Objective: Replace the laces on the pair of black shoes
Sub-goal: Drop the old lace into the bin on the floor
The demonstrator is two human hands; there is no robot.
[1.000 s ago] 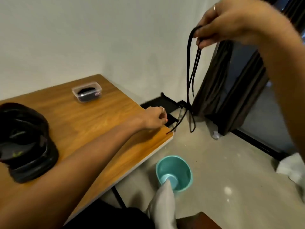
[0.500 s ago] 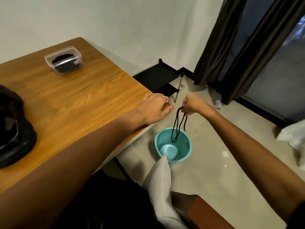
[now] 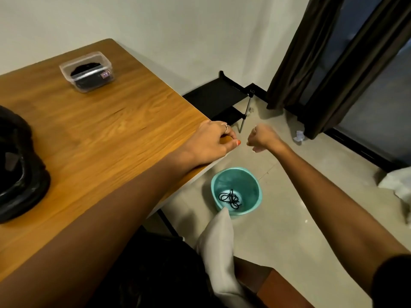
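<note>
Head view, wide angle, looking down over a table corner:

Black lace (image 3: 230,198) lying in a loose tangle at the bottom of a teal bucket (image 3: 251,185) on the floor, lower centre of frame, just off the table edge.

Left hand (image 3: 213,143) at centre, resting on the corner of the wooden table (image 3: 111,130); fingers curled over the edge, apparently gripping it, though the fingertips are hidden.

Right hand (image 3: 262,138) just right of the left hand, in the air above the floor and higher in frame than the bucket; fingers clenched into a loose fist, nothing seen in it.

Black shoes (image 3: 17,165) at the left edge, on the table, partly cut off.

Clear plastic box (image 3: 86,72) with dark contents, upper left, on the table.

Dark curtain (image 3: 329,63), upper right
</note>
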